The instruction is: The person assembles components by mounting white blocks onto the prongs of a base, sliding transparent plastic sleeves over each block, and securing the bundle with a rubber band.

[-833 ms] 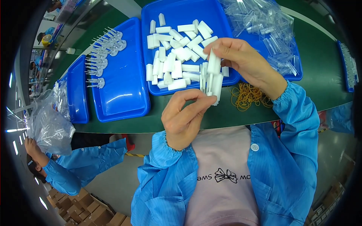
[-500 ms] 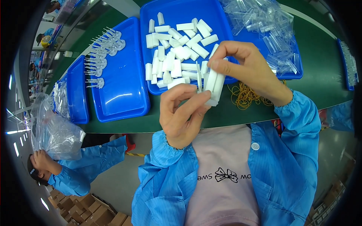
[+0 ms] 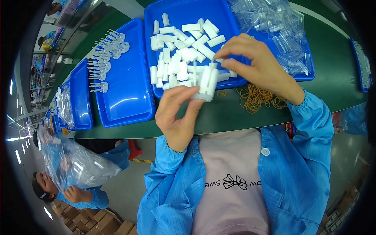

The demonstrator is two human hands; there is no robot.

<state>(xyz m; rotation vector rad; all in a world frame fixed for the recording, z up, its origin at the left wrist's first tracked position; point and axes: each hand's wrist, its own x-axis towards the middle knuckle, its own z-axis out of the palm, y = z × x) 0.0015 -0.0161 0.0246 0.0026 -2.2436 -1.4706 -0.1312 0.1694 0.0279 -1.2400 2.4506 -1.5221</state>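
Observation:
My left hand [image 3: 176, 111] grips a white assembly [image 3: 207, 82] by its pale base, thumb and fingers closed round the lower end. White blocks stand upright on that base, with thin pins rising beside them. My right hand [image 3: 256, 62] is just above the upper end, thumb and index finger curved and a little apart. Nothing plainly shows between those fingertips; whether they touch the top of the assembly I cannot tell. Behind both hands, many loose white blocks [image 3: 180, 51] lie in a blue tray [image 3: 188, 11].
To the left, another blue tray [image 3: 127, 90] holds a row of clear pieces with pins [image 3: 107, 51]. Clear plastic parts [image 3: 274, 23] fill a tray at the back right. Yellow rubber bands [image 3: 260, 100] lie on the green table [image 3: 329, 88]. A co-worker at left handles a clear bag [image 3: 78, 164].
The assembly has shifted left and stands more upright in my left hand. My right fingers have come off the white block's side. The co-worker's bag has moved lower and to the right.

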